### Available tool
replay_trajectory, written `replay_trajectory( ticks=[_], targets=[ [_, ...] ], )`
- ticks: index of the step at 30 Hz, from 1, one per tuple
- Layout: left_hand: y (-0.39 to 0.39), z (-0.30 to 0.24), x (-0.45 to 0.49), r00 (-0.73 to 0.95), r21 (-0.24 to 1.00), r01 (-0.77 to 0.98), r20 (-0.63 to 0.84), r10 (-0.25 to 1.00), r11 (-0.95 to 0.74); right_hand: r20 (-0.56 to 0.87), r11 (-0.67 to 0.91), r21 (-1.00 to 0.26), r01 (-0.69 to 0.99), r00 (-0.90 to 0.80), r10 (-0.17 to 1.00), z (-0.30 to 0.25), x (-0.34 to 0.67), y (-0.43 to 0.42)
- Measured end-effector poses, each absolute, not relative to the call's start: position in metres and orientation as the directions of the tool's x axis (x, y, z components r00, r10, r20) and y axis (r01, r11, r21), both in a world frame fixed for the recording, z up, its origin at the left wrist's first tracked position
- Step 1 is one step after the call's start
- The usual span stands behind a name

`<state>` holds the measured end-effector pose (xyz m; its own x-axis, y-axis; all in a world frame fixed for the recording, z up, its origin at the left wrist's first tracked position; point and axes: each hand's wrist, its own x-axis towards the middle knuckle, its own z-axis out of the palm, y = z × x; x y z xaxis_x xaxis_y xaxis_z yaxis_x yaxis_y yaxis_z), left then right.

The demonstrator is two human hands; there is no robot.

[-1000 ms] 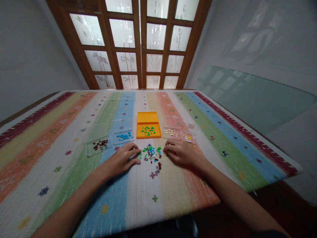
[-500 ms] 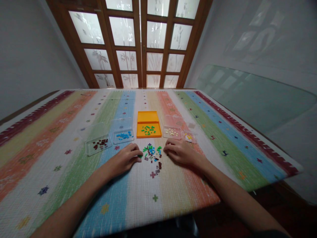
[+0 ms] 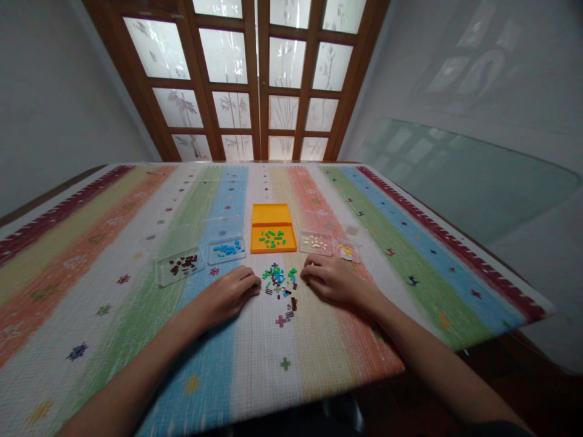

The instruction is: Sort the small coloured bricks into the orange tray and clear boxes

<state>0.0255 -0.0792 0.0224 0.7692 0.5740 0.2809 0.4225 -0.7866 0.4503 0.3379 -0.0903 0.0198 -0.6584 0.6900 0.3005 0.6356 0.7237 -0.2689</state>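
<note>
A small pile of tiny bricks (image 3: 279,279), green, blue and dark red, lies on the striped cloth between my hands. My left hand (image 3: 228,296) rests at the pile's left edge, its fingers curled in and the tips pressed together; what they cover is hidden. My right hand (image 3: 331,279) lies at the pile's right edge, knuckles bent, fingertips down on the cloth with nothing visible in them. A few dark red bricks (image 3: 289,309) sit apart, just nearer to me than the pile.
Beyond the pile stands a row of small boxes: a clear one with dark red bricks (image 3: 160,274), a clear one with blue bricks (image 3: 210,255), an open orange box (image 3: 272,213) with green ones, a clear one with cream bricks (image 3: 304,247), a small one with yellow bricks (image 3: 353,257). The table edge (image 3: 423,358) runs close on my right.
My left hand's fingers have curled in from a flatter pose, closing over a green brick at the pile's left edge. The right hand has barely moved.
</note>
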Motion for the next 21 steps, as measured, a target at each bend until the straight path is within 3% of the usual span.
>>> replay_trajectory(
  ticks=[6,13,21],
  targets=[
    [-0.082,0.026,0.026,0.788,0.380,0.420,0.299,0.539,-0.824,0.294,0.726,-0.258,0.638,-0.664,0.688,0.018,0.339,-0.089],
    [-0.083,0.032,0.024,0.754,0.441,0.384,0.356,0.551,-0.811,0.293,0.734,-0.257,0.628,-0.674,0.679,0.018,0.340,-0.088],
    [-0.066,0.045,0.019,0.586,0.395,0.423,0.567,0.578,-0.816,0.273,0.721,-0.240,0.650,-0.668,0.692,0.021,0.338,-0.090]
  ],
)
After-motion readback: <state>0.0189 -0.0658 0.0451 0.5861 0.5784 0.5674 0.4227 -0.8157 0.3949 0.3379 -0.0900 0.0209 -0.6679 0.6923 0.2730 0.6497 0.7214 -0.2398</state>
